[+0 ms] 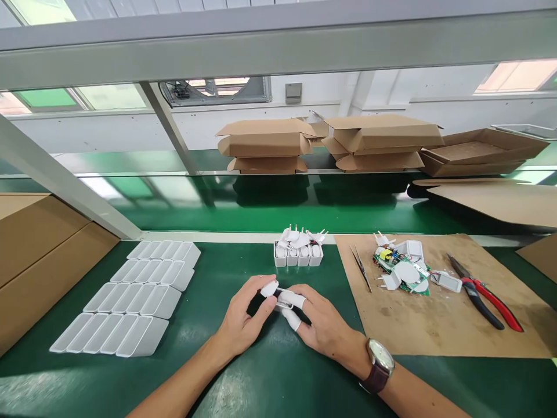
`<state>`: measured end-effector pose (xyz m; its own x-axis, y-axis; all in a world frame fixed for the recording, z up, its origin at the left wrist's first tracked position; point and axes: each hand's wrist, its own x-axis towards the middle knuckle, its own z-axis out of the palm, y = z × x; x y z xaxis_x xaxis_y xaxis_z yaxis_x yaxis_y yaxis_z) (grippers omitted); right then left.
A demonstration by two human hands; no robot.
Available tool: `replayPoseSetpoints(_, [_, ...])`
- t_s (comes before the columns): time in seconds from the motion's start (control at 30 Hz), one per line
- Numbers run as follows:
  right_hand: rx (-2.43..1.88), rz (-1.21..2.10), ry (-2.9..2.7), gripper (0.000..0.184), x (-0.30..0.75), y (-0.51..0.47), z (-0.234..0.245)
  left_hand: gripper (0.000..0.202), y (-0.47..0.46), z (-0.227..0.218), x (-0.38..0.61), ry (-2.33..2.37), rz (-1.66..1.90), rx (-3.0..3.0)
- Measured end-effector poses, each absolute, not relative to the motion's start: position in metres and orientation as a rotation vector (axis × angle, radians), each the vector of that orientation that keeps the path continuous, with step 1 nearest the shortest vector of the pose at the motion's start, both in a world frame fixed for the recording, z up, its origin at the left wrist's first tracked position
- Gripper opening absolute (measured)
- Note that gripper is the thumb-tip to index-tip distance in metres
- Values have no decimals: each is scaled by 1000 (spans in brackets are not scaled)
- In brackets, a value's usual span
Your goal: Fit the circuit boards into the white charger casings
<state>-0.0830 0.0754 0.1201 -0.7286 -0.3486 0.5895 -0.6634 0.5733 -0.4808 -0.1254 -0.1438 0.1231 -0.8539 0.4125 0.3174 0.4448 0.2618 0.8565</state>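
My left hand (243,316) and my right hand (319,325) meet over the green mat, fingers closed together on a small white charger part (282,297). White finger cots cover several fingertips. A wristwatch (379,363) sits on my right wrist. Just beyond my hands stands a short row of white charger housings with pronged plug pieces (299,248) piled on top.
Rows of empty white shells (134,296) lie at left beside a cardboard box (39,255). A cardboard sheet (439,325) at right carries tweezers (361,267), a heap of circuit boards and white parts (404,270) and red-handled pliers (483,296). Flattened cartons (331,142) stack beyond the conveyor.
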Motion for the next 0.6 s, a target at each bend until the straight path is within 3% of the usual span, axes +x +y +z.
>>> replayPoseSetpoints(0.33, [852, 746, -2467, 29, -76, 75, 129, 25, -142, 130, -122, -2430, -1677, -888])
replayPoseSetpoints(0.6, [780, 851, -2420, 28, -73, 77, 121, 25, -141, 130, -125, -2347, -1637, -954])
